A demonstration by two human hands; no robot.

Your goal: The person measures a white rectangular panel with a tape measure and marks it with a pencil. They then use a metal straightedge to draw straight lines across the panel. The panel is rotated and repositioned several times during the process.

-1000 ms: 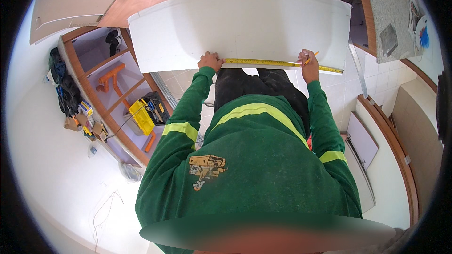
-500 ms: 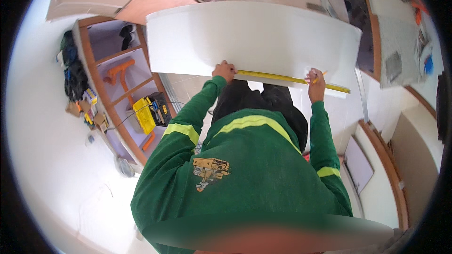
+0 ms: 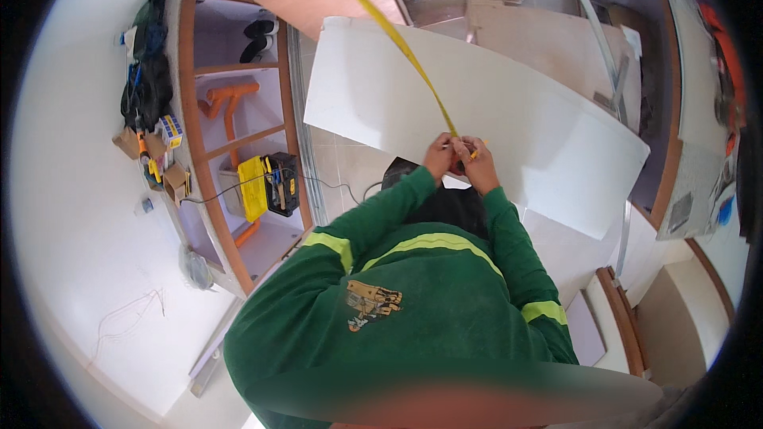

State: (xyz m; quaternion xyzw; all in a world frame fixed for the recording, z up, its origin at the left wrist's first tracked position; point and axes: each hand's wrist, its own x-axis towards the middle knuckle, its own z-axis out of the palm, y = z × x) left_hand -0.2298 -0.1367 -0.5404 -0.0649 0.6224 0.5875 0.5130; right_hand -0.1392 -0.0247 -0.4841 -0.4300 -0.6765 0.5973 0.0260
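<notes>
Both hands meet at the near edge of the white panel (image 3: 509, 123). The left hand (image 3: 438, 156) and the right hand (image 3: 474, 160) are pressed close together, fingers curled inward, and between them they pinch the yellow tape (image 3: 397, 41); the grip of each hand is closed on it. The small end part inside the fingers is too hidden to see clearly. From the hands the tape runs straight away across the panel, up and to the left, and goes past its far edge.

Both forearms in green sleeves come up from the lower edge and bend inward, so the wrists almost touch. The elbows stay wide apart.

The panel lies tilted, its right end nearer. To the left stands a wooden cabinet (image 3: 191, 111) with orange pipes (image 3: 229, 99) and a yellow tool case (image 3: 253, 188) inside.
</notes>
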